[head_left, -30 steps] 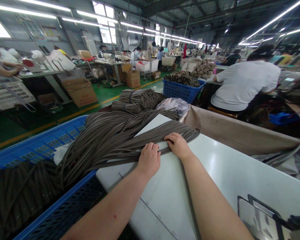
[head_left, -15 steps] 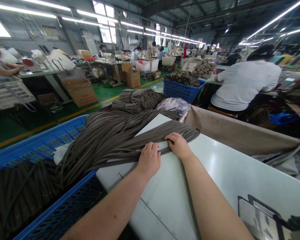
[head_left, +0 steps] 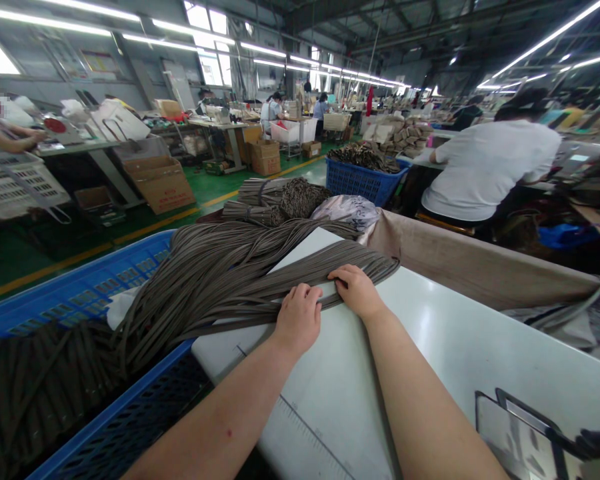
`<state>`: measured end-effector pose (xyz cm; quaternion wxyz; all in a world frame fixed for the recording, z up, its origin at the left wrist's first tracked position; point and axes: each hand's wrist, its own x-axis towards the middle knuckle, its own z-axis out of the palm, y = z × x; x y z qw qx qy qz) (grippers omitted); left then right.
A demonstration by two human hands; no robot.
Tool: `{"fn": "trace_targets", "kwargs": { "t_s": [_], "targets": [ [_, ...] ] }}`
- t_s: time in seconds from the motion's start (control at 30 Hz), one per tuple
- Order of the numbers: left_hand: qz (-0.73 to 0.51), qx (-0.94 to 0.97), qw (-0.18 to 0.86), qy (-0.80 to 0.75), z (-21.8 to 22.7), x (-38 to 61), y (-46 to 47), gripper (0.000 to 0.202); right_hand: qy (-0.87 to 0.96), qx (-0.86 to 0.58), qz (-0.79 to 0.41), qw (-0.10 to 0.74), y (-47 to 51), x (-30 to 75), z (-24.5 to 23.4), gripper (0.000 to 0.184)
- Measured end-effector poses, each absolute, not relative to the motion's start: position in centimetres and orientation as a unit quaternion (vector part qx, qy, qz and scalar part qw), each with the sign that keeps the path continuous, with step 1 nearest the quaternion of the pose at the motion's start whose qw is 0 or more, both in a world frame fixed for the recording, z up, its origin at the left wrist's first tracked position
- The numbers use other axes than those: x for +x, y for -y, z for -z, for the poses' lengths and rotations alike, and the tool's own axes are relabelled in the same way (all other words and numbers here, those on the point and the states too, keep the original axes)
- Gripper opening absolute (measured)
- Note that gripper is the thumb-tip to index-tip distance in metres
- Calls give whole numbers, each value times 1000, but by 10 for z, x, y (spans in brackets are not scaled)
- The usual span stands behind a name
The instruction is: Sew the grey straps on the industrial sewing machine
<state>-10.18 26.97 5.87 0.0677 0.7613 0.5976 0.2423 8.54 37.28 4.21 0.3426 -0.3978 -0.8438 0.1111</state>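
A thick bundle of long grey-brown fabric strips [head_left: 260, 283] lies over the corner of a white tabletop [head_left: 440, 340], its ends reaching toward the right. My left hand [head_left: 299, 317] rests at the bundle's near edge, fingers bent and closed on a few strips. Just to its right, my right hand [head_left: 355, 288] has its thumb and fingers closed on strips near their ends. A narrow gap of white table shows among the strips between both hands. The fingertips are partly hidden.
A blue basket [head_left: 130, 257] filled with dark strips stands at the left. Tied strip bundles [head_left: 275, 200] lie beyond the table. Beige cloth [head_left: 485, 257] lines its far side. Metal machine parts [head_left: 520, 433] sit at lower right. A person in white [head_left: 495, 167] sits beyond.
My left fingers have shifted very slightly over the strips. Otherwise both hands and the bundle stay where they were.
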Motion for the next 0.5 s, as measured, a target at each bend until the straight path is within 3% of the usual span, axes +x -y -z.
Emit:
{"fn": "trace_targets", "kwargs": {
  "t_s": [0.5],
  "targets": [
    [-237,778,67,-577,-63,-104,-270,25,845,-400,-107,339,-373,86,-41,34]
  ]
}}
